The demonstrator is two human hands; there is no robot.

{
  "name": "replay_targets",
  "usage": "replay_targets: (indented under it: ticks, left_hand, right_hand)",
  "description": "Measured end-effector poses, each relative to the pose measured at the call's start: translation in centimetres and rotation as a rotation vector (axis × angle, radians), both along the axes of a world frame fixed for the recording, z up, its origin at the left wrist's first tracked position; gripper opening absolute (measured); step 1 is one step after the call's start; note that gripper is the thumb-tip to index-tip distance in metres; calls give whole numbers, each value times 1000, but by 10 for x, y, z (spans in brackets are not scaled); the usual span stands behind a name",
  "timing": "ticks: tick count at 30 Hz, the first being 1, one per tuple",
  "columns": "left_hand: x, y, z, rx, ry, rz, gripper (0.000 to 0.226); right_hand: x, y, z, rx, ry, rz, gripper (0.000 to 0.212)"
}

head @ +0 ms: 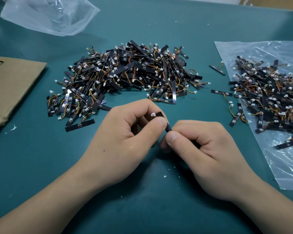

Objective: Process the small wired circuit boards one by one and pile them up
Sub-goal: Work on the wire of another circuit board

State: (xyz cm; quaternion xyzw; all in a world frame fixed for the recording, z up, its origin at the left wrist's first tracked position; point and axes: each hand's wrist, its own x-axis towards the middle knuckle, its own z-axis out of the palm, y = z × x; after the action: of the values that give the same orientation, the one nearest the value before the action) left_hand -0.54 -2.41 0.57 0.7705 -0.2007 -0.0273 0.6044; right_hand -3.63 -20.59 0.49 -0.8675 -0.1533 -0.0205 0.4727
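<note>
One small black circuit board with a white connector is held between both hands above the green mat. My left hand pinches its upper end between thumb and forefinger. My right hand pinches its lower end. A big heap of black boards with orange and yellow wires lies just beyond the hands. A second heap rests on a clear plastic bag at the right.
A few loose boards lie between the two heaps. A crumpled clear bag sits at the far left back. Brown cardboard covers the left edge. Small white scraps dot the mat near my wrists.
</note>
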Motion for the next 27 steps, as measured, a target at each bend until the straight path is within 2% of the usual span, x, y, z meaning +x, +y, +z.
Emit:
replay_targets:
  ticks: [22,27]
  left_hand:
    - [0,0,1,-16,29,-15,17]
    - [-1,-1,1,45,5,-14,17]
  right_hand:
    - [0,0,-1,-12,9,18,34]
    - [-1,-2,-2,-12,30,5,32]
